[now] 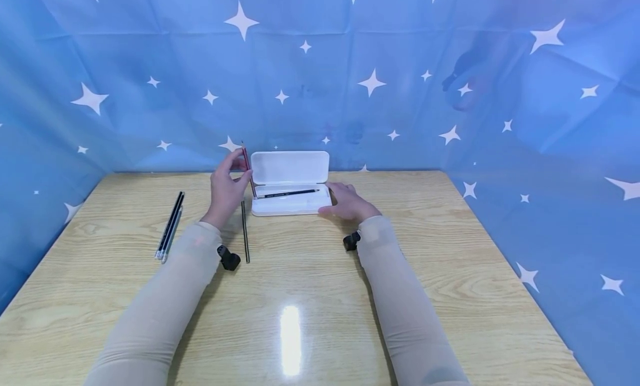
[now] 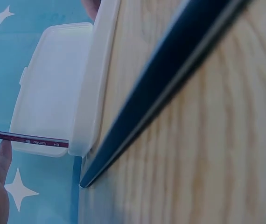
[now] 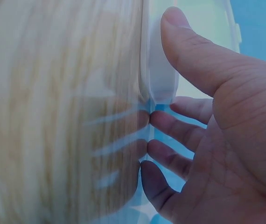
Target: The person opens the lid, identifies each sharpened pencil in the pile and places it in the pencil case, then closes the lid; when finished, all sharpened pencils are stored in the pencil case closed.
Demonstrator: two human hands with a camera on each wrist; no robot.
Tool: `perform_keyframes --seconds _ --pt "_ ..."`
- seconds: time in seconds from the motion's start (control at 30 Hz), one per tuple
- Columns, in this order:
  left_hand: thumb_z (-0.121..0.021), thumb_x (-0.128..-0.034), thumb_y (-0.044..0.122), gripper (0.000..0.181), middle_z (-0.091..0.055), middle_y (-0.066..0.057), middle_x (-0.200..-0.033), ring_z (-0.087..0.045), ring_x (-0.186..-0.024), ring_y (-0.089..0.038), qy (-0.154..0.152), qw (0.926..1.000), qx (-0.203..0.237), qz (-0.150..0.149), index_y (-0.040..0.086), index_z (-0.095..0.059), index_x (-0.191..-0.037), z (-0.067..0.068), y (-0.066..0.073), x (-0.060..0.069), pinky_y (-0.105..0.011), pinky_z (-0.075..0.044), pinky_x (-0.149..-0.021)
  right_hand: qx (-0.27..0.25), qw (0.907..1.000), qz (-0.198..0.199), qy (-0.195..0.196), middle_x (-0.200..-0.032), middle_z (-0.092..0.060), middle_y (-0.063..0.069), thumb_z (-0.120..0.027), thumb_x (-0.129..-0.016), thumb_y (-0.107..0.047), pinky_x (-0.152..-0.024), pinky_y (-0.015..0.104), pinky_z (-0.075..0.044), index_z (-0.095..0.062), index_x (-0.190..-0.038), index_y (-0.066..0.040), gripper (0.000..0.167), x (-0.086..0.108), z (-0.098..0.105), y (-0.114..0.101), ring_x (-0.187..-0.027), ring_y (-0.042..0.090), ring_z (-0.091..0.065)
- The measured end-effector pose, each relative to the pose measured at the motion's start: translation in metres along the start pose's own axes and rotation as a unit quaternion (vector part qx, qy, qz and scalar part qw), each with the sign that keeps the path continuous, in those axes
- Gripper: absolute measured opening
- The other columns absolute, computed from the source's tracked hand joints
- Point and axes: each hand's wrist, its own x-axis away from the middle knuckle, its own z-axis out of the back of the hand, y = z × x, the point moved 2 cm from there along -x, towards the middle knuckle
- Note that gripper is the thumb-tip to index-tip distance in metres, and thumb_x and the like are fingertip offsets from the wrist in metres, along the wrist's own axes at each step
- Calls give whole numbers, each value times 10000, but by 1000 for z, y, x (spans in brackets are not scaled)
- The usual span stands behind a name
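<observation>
A white case (image 1: 291, 207) lies open on the table, its lid (image 1: 290, 168) raised at the back. One dark pencil (image 1: 287, 194) rests inside. My left hand (image 1: 227, 189) pinches a red pencil (image 1: 247, 165) between thumb and fingers, its lower end at the case's left edge; the left wrist view shows this red pencil (image 2: 30, 139) beside the case (image 2: 93, 93). My right hand (image 1: 347, 201) is at the case's right end, thumb at its front and the other fingers around the side, as the right wrist view shows of the hand (image 3: 235, 126).
A dark pencil (image 1: 245, 233) lies on the table (image 1: 320, 275) by my left wrist, in front of the case's left side. Several pencils (image 1: 170, 226) lie together farther left. A blue cloth with white stars (image 1: 371, 83) hangs behind the table.
</observation>
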Motion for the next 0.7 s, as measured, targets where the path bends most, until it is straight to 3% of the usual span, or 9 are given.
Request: perform_keyframes --seconds 0.37,0.7 --pt "-701 -924 -43 436 -666 -165 -1087 -648 -1003 -259 26 10000 7 1 26 -607 -1345 -3 -3 -3 -378 -596 -858 91 9999 123 65 -1649 -247 130 -684 -972 -404 -1191 568 -225 -227 -1623 -125 842 1 -1 -3 -1504 383 -143" --pt "-688 -945 -17 422 -662 -153 -1098 -636 -1018 -246 13 9999 -46 102 27 -600 -1356 -7 -6 -10 -431 -586 -882 88 9999 -62 18 -1664 -219 83 -676 -966 -455 -1201 541 -227 -200 -1634 -189 862 -2 -1 2 -1521 339 -114"
